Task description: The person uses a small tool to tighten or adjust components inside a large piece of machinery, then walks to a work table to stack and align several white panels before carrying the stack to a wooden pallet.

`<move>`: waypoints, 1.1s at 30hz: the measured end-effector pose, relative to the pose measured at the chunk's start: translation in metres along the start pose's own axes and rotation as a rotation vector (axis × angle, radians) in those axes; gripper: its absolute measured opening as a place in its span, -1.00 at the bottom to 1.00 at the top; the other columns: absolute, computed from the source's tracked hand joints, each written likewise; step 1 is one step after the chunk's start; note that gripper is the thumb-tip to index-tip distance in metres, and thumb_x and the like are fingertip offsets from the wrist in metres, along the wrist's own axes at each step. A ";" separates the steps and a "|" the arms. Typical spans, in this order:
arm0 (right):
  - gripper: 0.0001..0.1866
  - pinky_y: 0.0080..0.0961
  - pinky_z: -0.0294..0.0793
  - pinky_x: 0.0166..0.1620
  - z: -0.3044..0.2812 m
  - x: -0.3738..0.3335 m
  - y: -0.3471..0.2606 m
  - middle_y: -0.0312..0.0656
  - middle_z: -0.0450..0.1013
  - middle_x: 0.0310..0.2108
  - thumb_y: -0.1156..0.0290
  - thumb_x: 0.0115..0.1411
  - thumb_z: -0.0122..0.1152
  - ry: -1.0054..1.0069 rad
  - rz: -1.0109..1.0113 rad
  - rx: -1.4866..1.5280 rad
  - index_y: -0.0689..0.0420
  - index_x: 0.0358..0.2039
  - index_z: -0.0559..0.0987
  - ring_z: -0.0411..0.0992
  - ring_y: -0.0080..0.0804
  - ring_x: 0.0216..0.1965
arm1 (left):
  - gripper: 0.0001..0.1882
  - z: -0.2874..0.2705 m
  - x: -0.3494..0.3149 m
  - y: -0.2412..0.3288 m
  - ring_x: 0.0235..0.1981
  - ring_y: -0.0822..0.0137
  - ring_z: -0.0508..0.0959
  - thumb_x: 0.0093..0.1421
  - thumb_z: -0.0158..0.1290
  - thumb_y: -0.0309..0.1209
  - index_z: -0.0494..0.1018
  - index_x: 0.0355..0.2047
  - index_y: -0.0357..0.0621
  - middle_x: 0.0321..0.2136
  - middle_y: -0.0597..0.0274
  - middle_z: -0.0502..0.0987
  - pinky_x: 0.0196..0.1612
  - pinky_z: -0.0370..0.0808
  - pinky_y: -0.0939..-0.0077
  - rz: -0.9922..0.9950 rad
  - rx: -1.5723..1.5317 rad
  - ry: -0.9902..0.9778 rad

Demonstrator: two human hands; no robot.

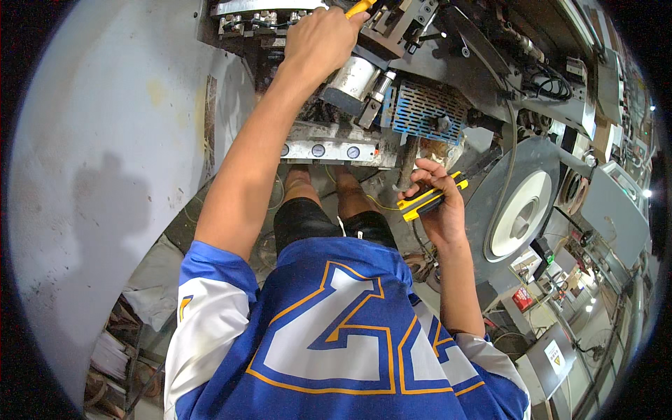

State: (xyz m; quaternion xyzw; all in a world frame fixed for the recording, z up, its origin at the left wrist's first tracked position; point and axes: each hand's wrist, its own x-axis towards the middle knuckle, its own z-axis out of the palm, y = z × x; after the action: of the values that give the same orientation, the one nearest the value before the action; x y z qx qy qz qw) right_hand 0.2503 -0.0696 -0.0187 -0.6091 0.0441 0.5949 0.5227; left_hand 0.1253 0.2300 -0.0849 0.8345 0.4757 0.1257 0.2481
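Observation:
At the top of the view my left hand (320, 43) reaches over the machine, closed around a slim yellow object (360, 8). The upper edge of the picture cuts that object off, so its kind does not show. My right hand (442, 208) is lower and to the right, held in front of the machine with its fingers curled. In it lies a yellow-and-black hand tool (422, 204), long and narrow with yellow sides, partly covered by the fingers. Close to my left hand are a metal cylinder (354, 78) and a dark metal block (392, 29).
A row of pressure gauges (318, 150) sits on the machine's front. A blue slotted guard (428, 112) and a large white reel (519, 215) are to the right. A grey panel (105, 140) fills the left. Cables hang near my legs.

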 end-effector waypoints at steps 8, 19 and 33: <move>-0.63 -0.34 0.63 -0.14 0.006 0.005 -0.003 -0.20 0.53 -0.25 0.33 0.34 -0.08 0.021 -0.012 -0.064 0.21 0.07 0.49 0.55 -0.37 -0.32 | -0.36 0.021 -0.001 -0.011 -0.27 -0.24 0.65 0.44 -0.19 0.09 0.60 -0.28 -0.28 -0.29 -0.21 0.64 -0.19 0.58 -0.11 -0.090 0.011 -0.008; -0.66 -0.34 0.62 -0.13 0.002 0.005 -0.005 -0.22 0.50 -0.27 0.34 0.39 -0.08 0.050 -0.036 -0.025 0.22 0.06 0.50 0.52 -0.43 -0.37 | -0.38 0.025 0.000 -0.014 -0.32 -0.20 0.65 0.44 -0.15 0.07 0.57 -0.27 -0.33 -0.30 -0.23 0.62 -0.24 0.59 -0.07 -0.041 0.077 0.044; -0.61 -0.35 0.60 -0.15 0.011 0.009 0.001 -0.20 0.48 -0.29 0.27 0.38 -0.12 -0.014 -0.021 -0.099 0.22 0.08 0.48 0.48 -0.45 -0.44 | -0.34 0.017 0.001 -0.028 -0.26 -0.25 0.63 0.44 -0.18 0.12 0.56 -0.30 -0.32 -0.33 -0.21 0.63 -0.20 0.56 -0.13 -0.023 -0.018 -0.053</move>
State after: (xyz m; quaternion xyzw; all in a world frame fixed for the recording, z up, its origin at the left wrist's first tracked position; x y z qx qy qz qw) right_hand 0.2444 -0.0572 -0.0230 -0.6306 0.0045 0.5951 0.4982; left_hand 0.1127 0.2381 -0.1145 0.8296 0.4775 0.1048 0.2698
